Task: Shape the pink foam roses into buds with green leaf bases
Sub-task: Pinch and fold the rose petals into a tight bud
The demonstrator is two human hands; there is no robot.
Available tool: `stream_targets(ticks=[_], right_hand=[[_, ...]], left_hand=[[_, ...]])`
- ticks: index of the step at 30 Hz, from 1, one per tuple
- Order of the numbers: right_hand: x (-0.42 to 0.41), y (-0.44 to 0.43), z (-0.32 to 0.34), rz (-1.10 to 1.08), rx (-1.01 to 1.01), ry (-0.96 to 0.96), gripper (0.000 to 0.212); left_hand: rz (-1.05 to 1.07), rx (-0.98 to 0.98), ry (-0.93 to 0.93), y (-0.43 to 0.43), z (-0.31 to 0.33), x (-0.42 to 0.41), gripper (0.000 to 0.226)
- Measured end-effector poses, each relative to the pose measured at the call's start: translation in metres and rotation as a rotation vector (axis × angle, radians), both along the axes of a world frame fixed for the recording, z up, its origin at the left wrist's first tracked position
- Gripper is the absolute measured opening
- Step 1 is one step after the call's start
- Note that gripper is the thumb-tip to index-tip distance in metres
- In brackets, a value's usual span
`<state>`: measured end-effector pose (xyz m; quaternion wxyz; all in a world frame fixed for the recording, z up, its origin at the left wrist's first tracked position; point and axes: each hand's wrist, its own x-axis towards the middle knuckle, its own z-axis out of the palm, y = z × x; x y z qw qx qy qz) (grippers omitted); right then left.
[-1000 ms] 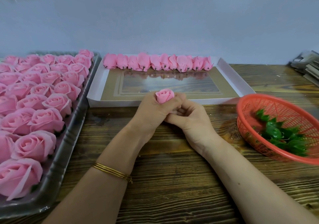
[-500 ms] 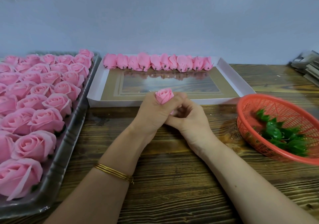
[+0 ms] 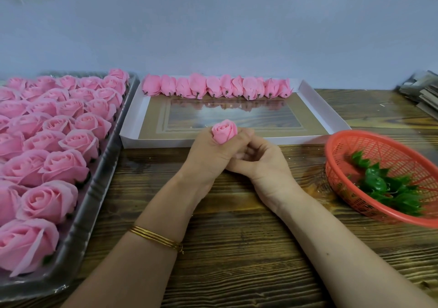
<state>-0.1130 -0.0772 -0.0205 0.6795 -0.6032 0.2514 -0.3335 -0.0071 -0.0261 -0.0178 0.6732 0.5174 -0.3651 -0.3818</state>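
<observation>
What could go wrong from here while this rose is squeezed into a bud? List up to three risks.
1. The left hand is curled round the rose; squeezing hard may crease or tear the petals.
2. The rose's base is hidden between both hands, so the right hand may be working it off-centre.
3. The basket of green leaves sits beside the right forearm; a careless reach could tip it.

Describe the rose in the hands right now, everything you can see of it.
The pink rose looks like soft foam, its petals wrapped into a tight spiral bud. Only the top shows, upright, poking from the left hand, whose fingers grip it. The right hand curls in beneath; the base is hidden.
</observation>
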Motion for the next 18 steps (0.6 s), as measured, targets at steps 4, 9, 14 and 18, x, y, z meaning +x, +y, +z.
stream_targets(ticks=[4,9,14,18], right_hand=[[0.0017,0.0013,-0.0011,-0.075,-0.080,0.040,0.036],[0.0004,0.0013,-0.0010,-0.069,-0.026,0.026,0.030],[-0.0032,-0.0019,0.0025,0.103,0.106,-0.047,0.034],[-0.0024,-0.0035,0.0001,0.096,0.105,-0.048,0.034]], left_hand=[[0.026,-0.018,-0.002,-0.0016,-0.0007,-0.0026,0.012],[-0.056,0.003,-0.033,0.0005,0.0027,0.0020,0.013],[-0.185,0.040,-0.027,0.0062,0.0087,0.0073,0.031],[-0.139,0.024,0.007,0.0038,0.0053,0.0055,0.043]])
